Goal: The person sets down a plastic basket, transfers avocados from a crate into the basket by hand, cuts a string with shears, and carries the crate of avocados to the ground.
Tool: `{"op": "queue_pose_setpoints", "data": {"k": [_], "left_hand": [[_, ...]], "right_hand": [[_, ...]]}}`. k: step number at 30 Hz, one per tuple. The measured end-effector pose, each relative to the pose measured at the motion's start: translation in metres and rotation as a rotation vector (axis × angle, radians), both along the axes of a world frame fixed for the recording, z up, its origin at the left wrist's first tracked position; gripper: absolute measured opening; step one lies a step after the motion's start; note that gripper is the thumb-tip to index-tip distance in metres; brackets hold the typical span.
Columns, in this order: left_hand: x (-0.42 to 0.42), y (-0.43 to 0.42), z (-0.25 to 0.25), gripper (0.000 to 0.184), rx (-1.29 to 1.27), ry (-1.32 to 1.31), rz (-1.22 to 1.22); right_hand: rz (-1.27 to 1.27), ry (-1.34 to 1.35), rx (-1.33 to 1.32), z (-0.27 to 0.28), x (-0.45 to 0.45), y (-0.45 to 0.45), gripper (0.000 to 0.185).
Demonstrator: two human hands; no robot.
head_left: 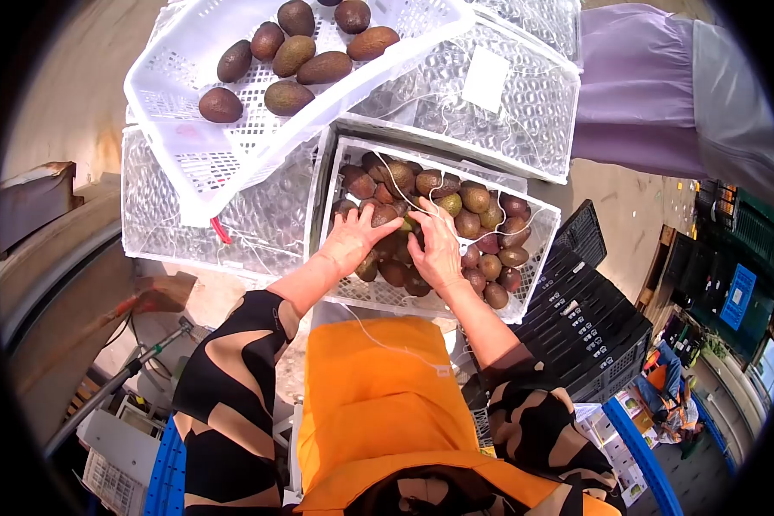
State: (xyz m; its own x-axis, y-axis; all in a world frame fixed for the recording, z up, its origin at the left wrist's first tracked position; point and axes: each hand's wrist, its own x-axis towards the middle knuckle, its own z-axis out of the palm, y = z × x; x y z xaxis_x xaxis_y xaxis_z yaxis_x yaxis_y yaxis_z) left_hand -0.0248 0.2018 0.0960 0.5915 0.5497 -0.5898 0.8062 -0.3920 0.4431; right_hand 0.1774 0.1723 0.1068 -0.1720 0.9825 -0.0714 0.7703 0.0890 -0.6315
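A white crate [537, 249] full of brown and green avocados [473, 196] stands in front of the orange apron, with white string lying across the fruit. My left hand [357, 236] reaches into its left half, fingers bent over the avocados. Close beside it, my right hand [436, 245] rests on the fruit, its thumb and fingers apart. Between the two hands a greenish avocado shows; whether either hand grips it is hidden. At the upper left, a tilted white basket [159, 142] holds several dark avocados [294, 54].
Crates under bubble wrap [525, 103] surround the avocado crate behind and at left. Stacked black crates [576, 318] stand at right. A purple cloth [632, 86] hangs at upper right. A metal pole [120, 387] slants at lower left. Another person [671, 396] is far right.
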Motion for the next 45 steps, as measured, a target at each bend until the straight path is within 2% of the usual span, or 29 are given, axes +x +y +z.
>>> {"op": "queue_pose_setpoints", "data": {"k": [2,3,6,8,9,10,12,14,16,18,20,21,22,23,24,25,26,28,30,32,34,35,38,39,40,42,43,44,45], "left_hand": [[0.000,-0.004,0.000,0.077,0.028,0.001,0.061],[0.006,-0.014,0.002,0.077,0.074,0.030,0.078],[0.012,-0.039,0.004,0.077,0.214,0.080,0.094],[0.006,-0.042,0.000,0.077,0.226,0.060,0.080],[0.003,-0.039,-0.006,0.084,0.244,-0.022,0.121],[0.003,-0.042,-0.008,0.085,0.156,-0.095,0.232],[0.000,-0.038,-0.013,0.089,0.000,-0.229,0.452],[0.002,-0.030,0.010,0.093,-0.397,-0.470,0.869],[-0.009,-0.031,0.047,0.093,-0.543,-0.797,0.922],[-0.024,-0.009,0.138,0.093,-0.240,-0.796,0.871],[-0.058,0.011,0.172,0.096,0.468,-0.784,0.794],[-0.068,0.036,0.176,0.096,0.703,-0.909,0.893],[-0.076,0.067,0.190,0.101,0.841,-0.891,0.918],[-0.088,0.094,0.196,0.098,0.952,-0.743,0.903],[-0.103,0.113,0.190,0.084,0.970,-0.720,0.858],[-0.112,0.122,0.190,0.073,0.847,-0.546,0.866],[-0.119,0.125,0.189,0.063,0.715,-0.372,0.872],[-0.123,0.110,0.163,0.050,0.796,-0.327,0.815],[-0.112,0.077,0.145,0.056,0.937,-0.431,0.791],[-0.103,0.044,0.134,0.057,1.041,-0.397,0.664],[-0.097,0.027,0.134,0.055,1.032,-0.278,0.709],[-0.097,0.018,0.134,0.054,1.019,-0.214,0.727],[-0.107,0.001,0.130,0.050,1.024,-0.461,0.841],[-0.107,-0.008,0.132,0.046,1.015,-0.481,0.808],[-0.105,-0.018,0.132,0.045,0.926,-0.519,0.779],[-0.093,-0.042,0.125,0.043,0.746,-0.600,0.717],[-0.084,-0.055,0.118,0.042,0.640,-0.604,0.762],[-0.073,-0.068,0.109,0.041,0.539,-0.611,0.807],[-0.064,-0.081,0.103,0.040,0.399,-0.607,0.828]], "right_hand": [[0.019,-0.266,0.026,-0.019,-0.002,0.034,0.068],[0.100,-0.311,0.123,-0.023,0.003,0.050,0.073],[0.377,-0.403,0.085,-0.044,0.014,0.080,0.068],[0.443,-0.485,0.138,-0.055,0.021,0.085,0.065],[0.476,-0.525,0.161,-0.058,0.022,0.086,0.064],[0.550,-0.483,0.147,-0.062,0.023,0.089,0.071],[0.689,-0.560,0.191,-0.063,0.023,0.090,0.071],[0.690,-0.617,0.209,-0.073,0.019,0.087,0.069],[0.700,-0.603,0.147,-0.075,0.015,0.094,0.067],[0.698,-0.557,0.091,-0.076,0.017,0.094,0.065],[0.696,-0.476,0.057,-0.080,0.023,0.101,0.063],[0.657,-0.406,0.102,-0.092,0.025,0.099,0.058],[0.640,-0.408,0.086,-0.090,0.023,0.098,0.057],[0.622,-0.412,0.073,-0.089,0.020,0.100,0.056],[0.606,-0.416,0.060,-0.087,0.016,0.101,0.055],[0.571,-0.307,0.043,-0.066,0.011,0.106,0.057],[0.510,-0.246,-0.218,-0.046,0.000,0.111,0.067],[0.424,-0.104,-0.104,-0.026,-0.005,0.103,0.071],[0.409,-0.227,-0.135,-0.017,0.003,0.102,0.070],[0.519,-0.276,0.101,-0.034,0.024,0.088,0.069],[0.591,-0.376,-0.054,-0.037,0.026,0.076,0.070],[0.646,-0.435,-0.004,-0.042,0.025,0.073,0.071],[0.704,-0.503,0.042,-0.056,0.028,0.080,0.074],[0.674,-0.506,-0.045,-0.058,0.024,0.086,0.073],[0.651,-0.534,-0.030,-0.064,0.020,0.093,0.070],[0.616,-0.406,-0.086,-0.068,0.014,0.099,0.067],[0.606,-0.382,-0.171,-0.064,0.010,0.099,0.064],[0.572,-0.399,-0.336,-0.041,0.001,0.098,0.065],[0.535,-0.258,-0.457,-0.011,-0.003,0.093,0.066]]}}
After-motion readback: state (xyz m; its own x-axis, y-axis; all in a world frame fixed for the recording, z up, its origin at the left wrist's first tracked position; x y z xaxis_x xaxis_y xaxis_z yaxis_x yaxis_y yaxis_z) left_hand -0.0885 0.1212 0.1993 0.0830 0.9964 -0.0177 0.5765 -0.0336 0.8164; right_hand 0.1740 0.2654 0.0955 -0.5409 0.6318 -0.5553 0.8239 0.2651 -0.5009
